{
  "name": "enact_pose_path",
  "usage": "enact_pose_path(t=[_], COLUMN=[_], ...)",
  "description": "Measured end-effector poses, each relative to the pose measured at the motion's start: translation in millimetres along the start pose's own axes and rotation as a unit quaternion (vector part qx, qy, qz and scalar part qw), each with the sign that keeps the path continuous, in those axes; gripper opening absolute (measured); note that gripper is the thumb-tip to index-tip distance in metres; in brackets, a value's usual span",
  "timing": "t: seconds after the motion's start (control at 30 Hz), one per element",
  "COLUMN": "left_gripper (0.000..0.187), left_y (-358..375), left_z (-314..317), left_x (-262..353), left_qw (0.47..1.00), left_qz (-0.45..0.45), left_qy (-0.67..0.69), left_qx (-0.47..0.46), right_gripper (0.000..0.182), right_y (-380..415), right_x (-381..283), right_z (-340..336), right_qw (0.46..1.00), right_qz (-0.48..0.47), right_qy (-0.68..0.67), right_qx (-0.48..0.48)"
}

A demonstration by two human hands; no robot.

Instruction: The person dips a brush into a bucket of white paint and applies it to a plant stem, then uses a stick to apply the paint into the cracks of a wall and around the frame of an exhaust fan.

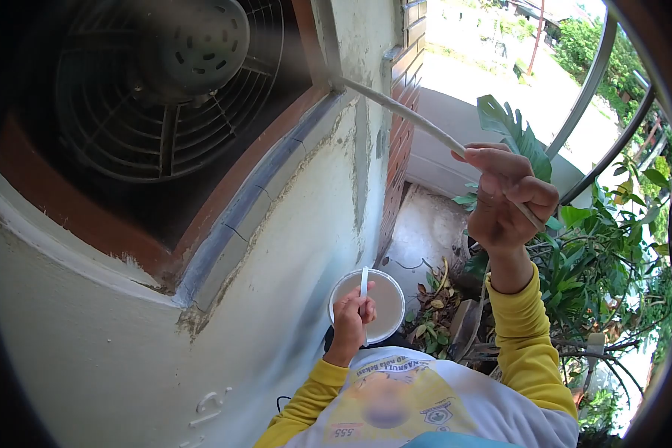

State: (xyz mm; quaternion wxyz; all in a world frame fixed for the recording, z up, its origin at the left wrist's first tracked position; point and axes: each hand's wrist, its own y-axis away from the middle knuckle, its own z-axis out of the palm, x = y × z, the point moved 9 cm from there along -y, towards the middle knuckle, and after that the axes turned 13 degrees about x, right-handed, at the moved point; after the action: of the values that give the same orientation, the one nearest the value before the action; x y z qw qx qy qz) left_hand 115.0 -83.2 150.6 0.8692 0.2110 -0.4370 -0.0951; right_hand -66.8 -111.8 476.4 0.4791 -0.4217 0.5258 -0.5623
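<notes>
My left hand is closed around the white handle of a round bucket, which hangs close to the wall with pale grey contents inside. Raised at the right, my right hand grips a long, thin, pale stick. The stick slants up and left from my fingers, and its far end meets the edge of the window frame. Its near end sticks out below my palm. I cannot make out whether a tip or bristles sit at the far end.
A large fan with a wire guard fills the opening in the white wall. Brick-patterned tiles edge the wall's corner. Leafy plants and curved metal rails stand at the right. Dry leaves lie below.
</notes>
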Motion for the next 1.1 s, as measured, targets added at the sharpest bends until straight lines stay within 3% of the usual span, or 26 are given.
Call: enact_pose_path(t=[0.63, 0.83, 0.93, 1.1], left_gripper=[0.035, 0.035, 0.035, 0.036], left_y=[-1.2, -0.7, -2.7, -2.6], left_z=[-0.3, 0.7, -1.9, -2.2], left_x=[2.5, 2.7, 0.5, 3.0], left_qw=[1.000, 1.000, 1.000, 1.000], left_qz=[0.008, -0.001, -0.001, 0.008], left_qy=[-0.013, 0.000, 0.000, -0.015], left_qx=[0.004, -0.001, -0.003, 0.008], right_gripper=[0.027, 0.037, 0.030, 0.035], right_y=[25.3, 22.0, 19.5, 20.2], right_x=[0.2, -0.4, -0.2, 1.9], right_z=[-0.1, -2.8, -5.2, -3.4], right_qw=[0.988, 0.991, 0.991, 0.992], right_qz=[0.021, 0.026, 0.030, 0.035], right_qy=[0.040, 0.016, 0.038, 0.014], right_qx=[-0.147, -0.130, -0.123, -0.122])
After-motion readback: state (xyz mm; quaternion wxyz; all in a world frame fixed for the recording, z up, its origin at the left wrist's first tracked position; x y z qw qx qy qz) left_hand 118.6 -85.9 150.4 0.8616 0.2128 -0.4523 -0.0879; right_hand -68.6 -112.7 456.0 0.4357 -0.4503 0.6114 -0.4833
